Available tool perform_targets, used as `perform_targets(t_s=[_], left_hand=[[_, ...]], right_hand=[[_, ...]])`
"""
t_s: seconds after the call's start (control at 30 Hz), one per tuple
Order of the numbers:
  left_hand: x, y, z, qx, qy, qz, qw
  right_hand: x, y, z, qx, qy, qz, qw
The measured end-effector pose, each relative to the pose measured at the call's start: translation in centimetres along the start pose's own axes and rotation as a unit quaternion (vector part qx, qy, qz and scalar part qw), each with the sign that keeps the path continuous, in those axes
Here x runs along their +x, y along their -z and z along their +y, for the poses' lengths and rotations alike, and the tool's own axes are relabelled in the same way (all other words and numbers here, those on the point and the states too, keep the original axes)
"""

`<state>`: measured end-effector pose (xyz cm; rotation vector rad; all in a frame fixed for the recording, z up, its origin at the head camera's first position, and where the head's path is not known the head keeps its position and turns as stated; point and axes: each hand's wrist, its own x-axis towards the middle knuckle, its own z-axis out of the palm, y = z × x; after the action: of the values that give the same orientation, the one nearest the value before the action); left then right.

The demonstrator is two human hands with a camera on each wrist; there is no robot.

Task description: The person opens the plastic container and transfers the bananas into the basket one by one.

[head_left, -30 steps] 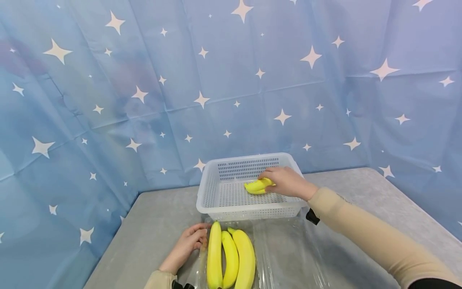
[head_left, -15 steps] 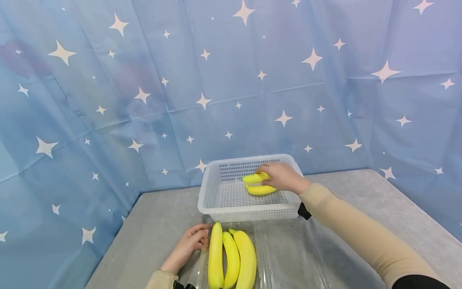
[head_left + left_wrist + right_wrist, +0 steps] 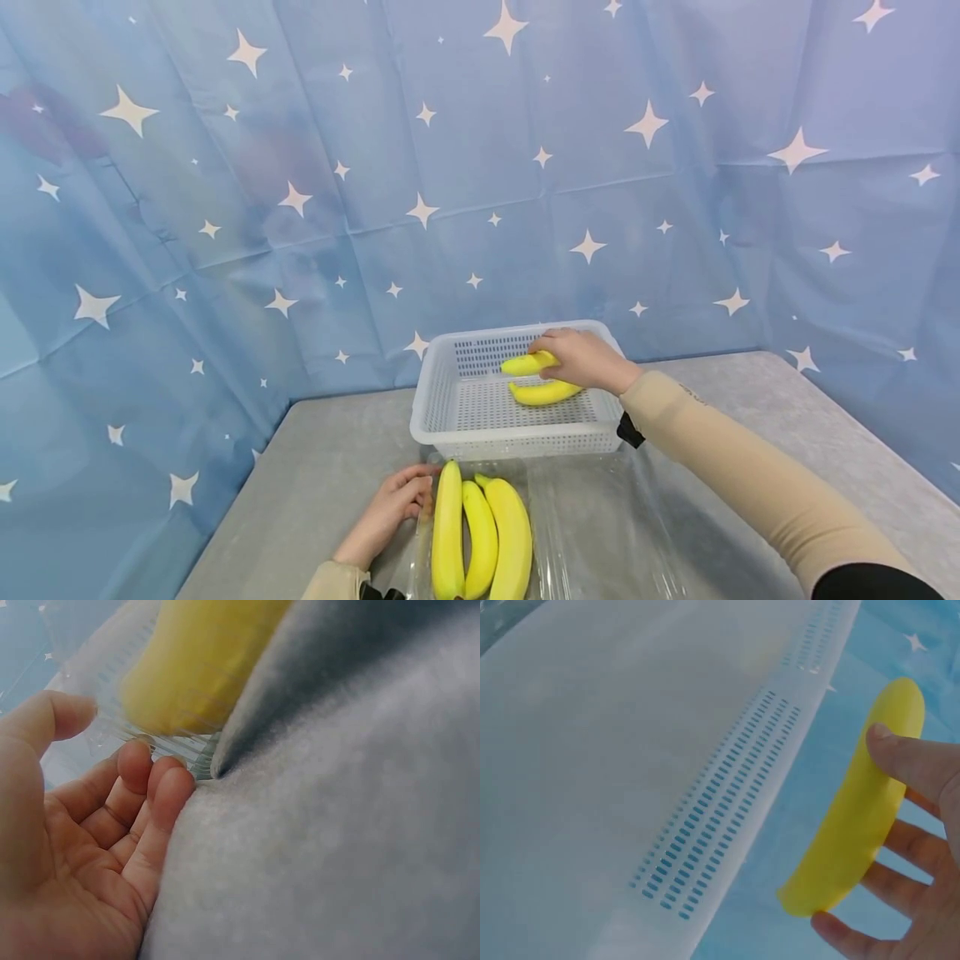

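Note:
My right hand is over the white perforated basket and grips a yellow banana just above the basket floor. In the right wrist view, thumb and fingers curl round that banana beside the basket wall. A second banana lies on the basket floor under it. My left hand rests on the table. Its relaxed fingers touch the edge of a clear plastic tray holding three bananas, one of them a close yellow blur.
The grey table runs into a corner of blue star-patterned cloth behind and to the left. The clear tray extends right of the three bananas, directly in front of the basket.
My right hand has risen slightly and moved left with one banana, uncovering a second banana that stays on the basket floor. The left hand and the three bananas have not moved.

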<state>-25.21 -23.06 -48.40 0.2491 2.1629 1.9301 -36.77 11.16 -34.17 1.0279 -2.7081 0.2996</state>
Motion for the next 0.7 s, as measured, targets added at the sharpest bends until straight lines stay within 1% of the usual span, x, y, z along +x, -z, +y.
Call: perform_targets(t_s=[0.1,0.13,0.3,0.47,0.7], left_hand=[[0.0,0.0,0.0,-0.002,0.003,-0.002,1.0000],[0.0,0.0,0.0,-0.004,0.009,0.001,1.0000],[0.0,-0.1,0.1,-0.005,0.018,0.006,0.9998],[0.1,-0.2,0.1,-0.006,0.014,0.008,0.9998],[0.1,-0.1,0.0,-0.006,0.015,0.008,0.9998]], right_hand=[[0.1,0.2,0.0,-0.004,0.002,0.002,1.000],[0.1,0.2,0.0,-0.007,0.004,0.004,1.000],[0.6,0.7,-0.1,-0.017,0.010,0.011,1.000],[1.1,1.3,0.0,-0.014,0.006,0.014,1.000],[1.7,1.8,0.0,-0.003,-0.004,0.004,1.000]])
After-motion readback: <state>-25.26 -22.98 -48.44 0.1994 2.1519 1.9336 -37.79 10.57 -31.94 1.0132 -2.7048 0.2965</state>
